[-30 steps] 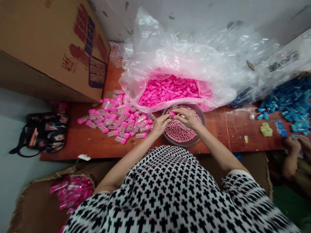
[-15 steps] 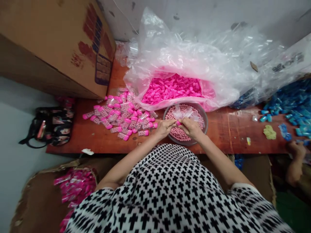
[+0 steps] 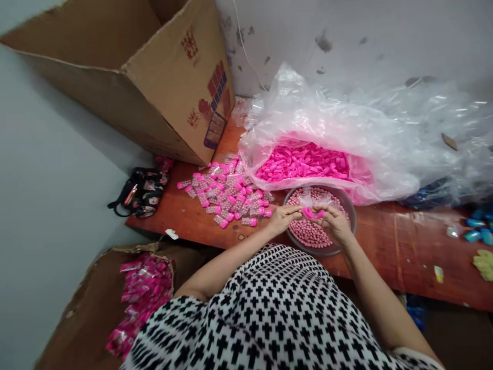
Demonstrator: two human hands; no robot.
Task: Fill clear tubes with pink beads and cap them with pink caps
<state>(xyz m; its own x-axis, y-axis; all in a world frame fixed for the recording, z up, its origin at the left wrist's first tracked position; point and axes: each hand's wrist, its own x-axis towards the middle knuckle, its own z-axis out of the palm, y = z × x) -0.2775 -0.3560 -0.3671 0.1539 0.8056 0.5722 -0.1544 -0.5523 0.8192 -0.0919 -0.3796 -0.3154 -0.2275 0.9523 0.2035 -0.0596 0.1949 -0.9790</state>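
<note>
My left hand (image 3: 285, 218) and my right hand (image 3: 336, 224) meet above a grey bowl (image 3: 352, 210) of small pink beads (image 3: 308, 234). Between their fingertips is a curved pink plastic cap (image 3: 313, 213), the left hand pinching one end and the right hand the other. Whether a small clear bottle is also inside the left fingers is hidden. Clear plastic pieces (image 3: 308, 197) lie on the beads behind the hands. Left of the bowl spreads a heap of bead-filled clear bottles with pink caps (image 3: 231, 195).
Behind the bowl lies an open plastic bag (image 3: 385, 154) of pink caps (image 3: 304, 163). A tall cardboard box (image 3: 181, 92) and a floral bag (image 3: 148, 192) stand left. Blue pieces (image 3: 477, 228) and a yellow-green item (image 3: 484, 263) are far right. Pink packets (image 3: 148, 288) fill a lower box.
The camera view has swung left, so everything sits further right. More of the pink cap shows between my hands, which are slightly further apart.
</note>
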